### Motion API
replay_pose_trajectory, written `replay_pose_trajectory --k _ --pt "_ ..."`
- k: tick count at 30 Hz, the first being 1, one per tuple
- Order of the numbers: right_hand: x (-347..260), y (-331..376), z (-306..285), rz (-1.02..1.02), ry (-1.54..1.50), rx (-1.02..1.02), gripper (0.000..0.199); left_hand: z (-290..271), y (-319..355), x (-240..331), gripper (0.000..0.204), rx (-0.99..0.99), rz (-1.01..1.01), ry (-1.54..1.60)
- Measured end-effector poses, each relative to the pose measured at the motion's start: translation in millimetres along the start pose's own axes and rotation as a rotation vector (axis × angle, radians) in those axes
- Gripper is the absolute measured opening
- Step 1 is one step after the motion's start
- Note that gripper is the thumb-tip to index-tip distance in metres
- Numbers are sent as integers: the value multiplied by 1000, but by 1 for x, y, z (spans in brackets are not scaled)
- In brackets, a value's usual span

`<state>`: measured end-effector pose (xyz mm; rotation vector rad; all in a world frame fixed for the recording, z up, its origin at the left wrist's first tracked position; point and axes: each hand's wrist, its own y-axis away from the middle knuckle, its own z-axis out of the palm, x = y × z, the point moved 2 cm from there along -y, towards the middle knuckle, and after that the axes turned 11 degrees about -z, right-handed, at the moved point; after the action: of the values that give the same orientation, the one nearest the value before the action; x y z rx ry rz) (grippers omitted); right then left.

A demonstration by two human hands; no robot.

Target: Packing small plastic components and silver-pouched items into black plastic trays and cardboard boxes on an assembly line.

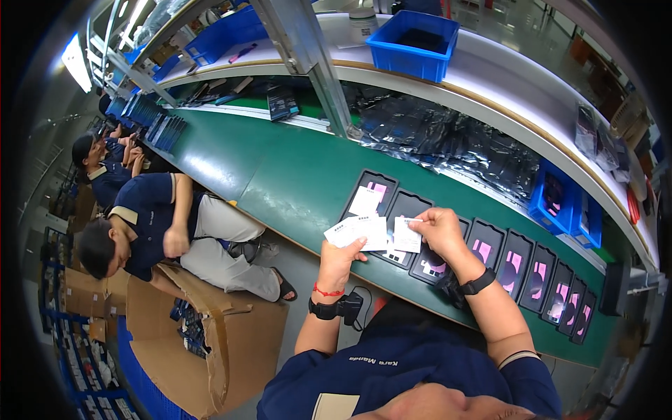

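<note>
A fanned stack of white printed cards [361, 233] is gripped in my left hand [338, 266], fingers closed with the thumb on top. My right hand [442, 231] pinches a single white card [407, 238] by its upper right corner, close beside the fan. Under and around both hands, a row of shallow black trays [488, 236] runs along the green bench, several with pink and dark pieces inside. The leftmost tray [355, 183] has a white card [365, 201] lying in it. My hands partly cover the trays beneath them.
Black plastic-wrapped packs [448, 136] line the back of the green bench [287, 189]. Blue bins stand on the shelf [413, 42] and at the right [553, 196]. At left, a co-worker [150, 224] sits leaning over a large cardboard box [189, 336]. A metal post [297, 56] rises behind the bench.
</note>
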<state>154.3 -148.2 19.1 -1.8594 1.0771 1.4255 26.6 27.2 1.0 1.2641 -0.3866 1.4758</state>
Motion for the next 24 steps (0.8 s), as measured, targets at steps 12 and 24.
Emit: replay_pose_trajectory --k 12,24 --pt "-6 41 -23 -72 -56 157 15 33 -4 -13 30 -146 -80 -90" --pt "10 79 -62 -160 -247 203 15 106 8 -43 36 -461 -230 -164"
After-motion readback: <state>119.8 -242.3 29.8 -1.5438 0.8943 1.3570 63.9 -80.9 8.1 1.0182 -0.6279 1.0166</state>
